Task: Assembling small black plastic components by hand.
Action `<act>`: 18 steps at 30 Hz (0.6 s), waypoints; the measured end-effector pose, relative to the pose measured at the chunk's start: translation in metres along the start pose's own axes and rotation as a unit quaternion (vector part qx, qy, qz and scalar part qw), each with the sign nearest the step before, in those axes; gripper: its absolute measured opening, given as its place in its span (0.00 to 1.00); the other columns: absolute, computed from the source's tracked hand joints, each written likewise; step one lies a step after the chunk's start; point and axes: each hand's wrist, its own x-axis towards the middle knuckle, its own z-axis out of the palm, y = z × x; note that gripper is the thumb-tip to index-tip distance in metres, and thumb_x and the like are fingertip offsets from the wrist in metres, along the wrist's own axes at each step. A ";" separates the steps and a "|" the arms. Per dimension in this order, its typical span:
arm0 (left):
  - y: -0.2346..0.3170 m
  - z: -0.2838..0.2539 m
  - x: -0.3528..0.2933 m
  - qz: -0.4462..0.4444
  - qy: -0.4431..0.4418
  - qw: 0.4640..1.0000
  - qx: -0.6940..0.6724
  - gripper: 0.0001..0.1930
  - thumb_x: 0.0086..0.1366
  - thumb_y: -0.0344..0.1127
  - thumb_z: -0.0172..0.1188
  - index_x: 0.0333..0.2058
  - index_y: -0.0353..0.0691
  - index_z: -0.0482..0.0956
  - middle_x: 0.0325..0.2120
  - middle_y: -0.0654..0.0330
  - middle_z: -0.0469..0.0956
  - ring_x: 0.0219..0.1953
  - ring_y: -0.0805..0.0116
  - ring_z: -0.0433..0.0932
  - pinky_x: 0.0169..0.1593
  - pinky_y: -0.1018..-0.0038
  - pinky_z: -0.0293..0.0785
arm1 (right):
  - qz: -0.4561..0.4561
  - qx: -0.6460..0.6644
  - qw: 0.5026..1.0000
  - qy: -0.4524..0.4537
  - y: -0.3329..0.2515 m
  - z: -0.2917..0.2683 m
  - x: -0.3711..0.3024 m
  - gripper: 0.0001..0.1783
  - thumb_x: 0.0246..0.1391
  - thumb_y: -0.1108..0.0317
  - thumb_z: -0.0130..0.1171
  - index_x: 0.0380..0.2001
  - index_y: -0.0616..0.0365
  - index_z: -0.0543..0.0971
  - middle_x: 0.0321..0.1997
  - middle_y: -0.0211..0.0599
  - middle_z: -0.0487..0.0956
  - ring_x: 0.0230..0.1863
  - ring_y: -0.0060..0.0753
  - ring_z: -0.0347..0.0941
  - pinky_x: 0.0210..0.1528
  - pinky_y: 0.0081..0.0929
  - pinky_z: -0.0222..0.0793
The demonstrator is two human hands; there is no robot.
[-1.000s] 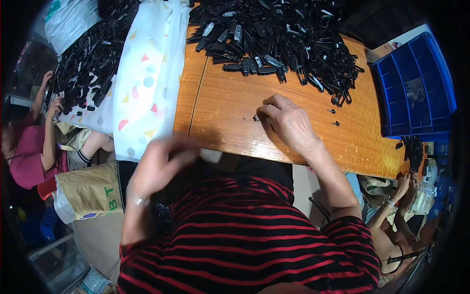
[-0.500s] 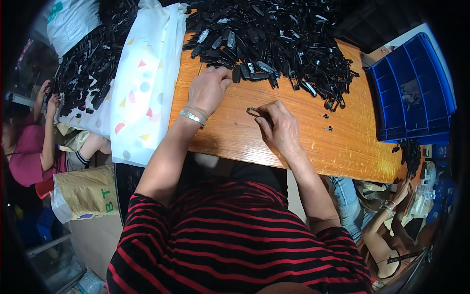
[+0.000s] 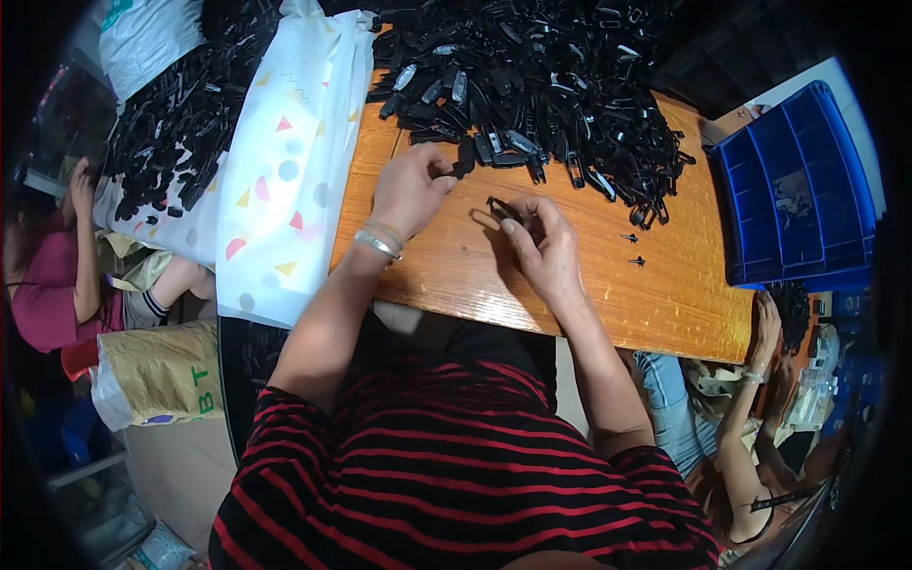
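Note:
My left hand (image 3: 411,195), with a bracelet at its wrist, is at the near edge of a heap of black plastic parts (image 3: 532,81). Its thumb and fingers are closed on a small black plastic piece (image 3: 462,171). To its right, my right hand (image 3: 549,252) pinches a dark, narrow, frame-like plastic part (image 3: 500,208) just above the wooden table (image 3: 437,275). The fingers partly cover that part. The two hands are a short way apart.
Two small black pieces (image 3: 636,260) lie right of my right hand. A blue bin (image 3: 793,180) stands at the right. White patterned plastic sheeting (image 3: 275,190) hangs along the left, by another black heap (image 3: 171,133). People sit at both sides.
My left hand has drawn back slightly from the heap and toward the right, now with a small black piece at its fingertips. My right hand has turned its part to another angle.

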 end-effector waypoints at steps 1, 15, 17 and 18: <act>0.000 0.003 -0.004 0.000 -0.002 1.000 0.000 0.11 0.57 0.30 0.65 0.38 0.34 0.77 0.36 0.53 0.78 0.31 0.59 0.80 0.36 0.69 0.75 | 0.022 0.045 0.999 0.018 -0.004 0.004 0.001 0.11 0.55 0.74 0.62 0.41 0.64 0.76 0.34 0.34 0.77 0.30 0.20 0.73 0.32 0.20 0.69; 0.023 0.009 -0.035 -0.044 -0.090 0.854 -0.511 0.16 0.65 0.27 0.58 0.51 0.34 0.70 0.37 0.62 0.77 0.31 0.79 0.79 0.33 0.86 0.76 | 0.033 0.232 0.971 0.053 -0.019 0.023 0.008 0.12 0.58 0.78 0.57 0.45 0.65 0.73 0.37 0.30 0.76 0.32 0.15 0.73 0.32 0.14 0.71; 0.023 0.010 -0.034 -0.043 -0.090 0.857 -0.506 0.16 0.65 0.27 0.58 0.51 0.34 0.70 0.36 0.62 0.76 0.31 0.80 0.79 0.33 0.86 0.76 | 0.043 0.244 0.968 0.048 -0.019 0.023 0.008 0.12 0.58 0.78 0.58 0.45 0.65 0.73 0.37 0.30 0.76 0.31 0.15 0.72 0.32 0.13 0.71; 0.021 0.011 -0.034 -0.036 -0.086 0.858 -0.505 0.16 0.65 0.26 0.58 0.51 0.34 0.70 0.36 0.62 0.76 0.30 0.80 0.79 0.33 0.86 0.76 | 0.034 0.239 0.969 0.046 -0.019 0.023 0.008 0.12 0.57 0.79 0.58 0.45 0.65 0.73 0.37 0.29 0.76 0.31 0.14 0.72 0.31 0.12 0.71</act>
